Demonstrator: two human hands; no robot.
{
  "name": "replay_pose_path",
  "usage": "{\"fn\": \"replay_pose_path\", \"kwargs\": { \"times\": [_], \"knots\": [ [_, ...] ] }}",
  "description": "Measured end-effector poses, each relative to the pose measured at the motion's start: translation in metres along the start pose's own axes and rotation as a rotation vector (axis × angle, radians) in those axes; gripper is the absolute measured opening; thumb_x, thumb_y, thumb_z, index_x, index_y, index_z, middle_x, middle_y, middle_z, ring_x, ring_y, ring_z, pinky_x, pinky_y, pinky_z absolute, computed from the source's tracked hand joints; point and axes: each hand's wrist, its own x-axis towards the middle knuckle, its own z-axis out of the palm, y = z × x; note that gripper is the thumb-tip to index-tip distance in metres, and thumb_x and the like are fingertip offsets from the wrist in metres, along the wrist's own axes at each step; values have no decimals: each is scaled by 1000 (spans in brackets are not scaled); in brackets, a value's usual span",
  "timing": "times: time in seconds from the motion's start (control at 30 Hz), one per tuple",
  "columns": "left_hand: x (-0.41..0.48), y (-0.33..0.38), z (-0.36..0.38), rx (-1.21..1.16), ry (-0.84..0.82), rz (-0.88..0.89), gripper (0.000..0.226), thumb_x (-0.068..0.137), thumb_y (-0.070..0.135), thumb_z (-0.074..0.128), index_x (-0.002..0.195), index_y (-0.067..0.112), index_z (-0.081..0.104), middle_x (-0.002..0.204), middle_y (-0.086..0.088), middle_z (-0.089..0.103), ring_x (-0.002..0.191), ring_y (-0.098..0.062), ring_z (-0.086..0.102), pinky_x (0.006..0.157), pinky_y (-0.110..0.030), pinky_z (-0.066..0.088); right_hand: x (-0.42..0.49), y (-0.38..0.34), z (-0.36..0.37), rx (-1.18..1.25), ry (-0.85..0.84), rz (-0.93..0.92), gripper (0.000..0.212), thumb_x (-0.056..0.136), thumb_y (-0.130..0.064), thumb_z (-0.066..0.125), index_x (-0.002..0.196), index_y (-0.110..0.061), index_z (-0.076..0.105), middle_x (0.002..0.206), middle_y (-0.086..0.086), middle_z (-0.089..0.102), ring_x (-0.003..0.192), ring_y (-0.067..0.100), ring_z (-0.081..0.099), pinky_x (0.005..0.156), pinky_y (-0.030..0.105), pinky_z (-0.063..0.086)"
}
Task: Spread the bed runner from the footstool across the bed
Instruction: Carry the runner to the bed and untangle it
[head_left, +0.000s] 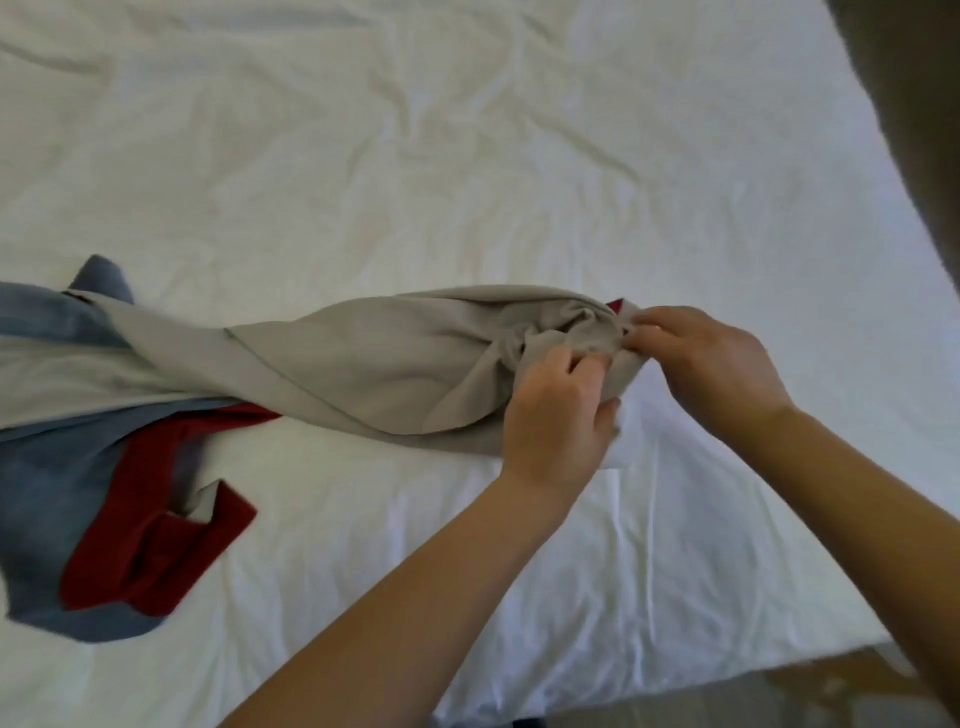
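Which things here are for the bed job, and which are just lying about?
For the job: bed runner, beige with blue and red; white bed under it; left hand and right hand, both gripping its bunched end.

Just there: brown floor past the bed's edge; grey surface at top right, too unclear to name.

Wrinkled white bed (467, 156), a twisted beige, blue and red bed runner (363, 364) across its near part.
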Motion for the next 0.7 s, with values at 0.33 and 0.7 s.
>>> {"fn": "replay_pose_path", "kwargs": {
  "times": [0.33,0.7],
  "knots": [
    [47,-5,-3,106,-49,217,38,80,8,53,118,12,59,112,-9,62,104,-30,56,84,-41,47,-30,28,21,239,70,506,30,94,-21,39,113,-26,62,107,0,65,91,20,59,67,31,44],
    [86,-65,-12,569,-280,338,19,85,12,47,98,14,61,91,-11,65,82,-33,58,62,-36,34,12,-30,38,81,-33,427,13,87,-14,47,98,-16,55,89,4,59,79,27,59,58,31,36]
  ]
}}
